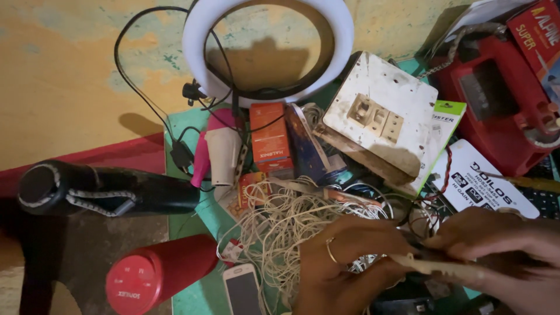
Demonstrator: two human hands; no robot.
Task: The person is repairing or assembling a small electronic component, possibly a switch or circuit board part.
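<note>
Snagging worries me: both hands, left and right, pinch a pale flat strip together above the tangled white wire; I judge loops could catch and drag the phone.

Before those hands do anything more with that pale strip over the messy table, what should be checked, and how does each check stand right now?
1. Both hands on the pale strip: ok, left hand and right hand pinch it.
2. Strip free of the tangled white cord: cannot tell, the hands hide it.
3. White phone out of the way: ok, beside the left hand.
4. Red cylinder steady: ok, lying on its side.
5. Switch board settled: not ok, tilted on clutter.
</note>
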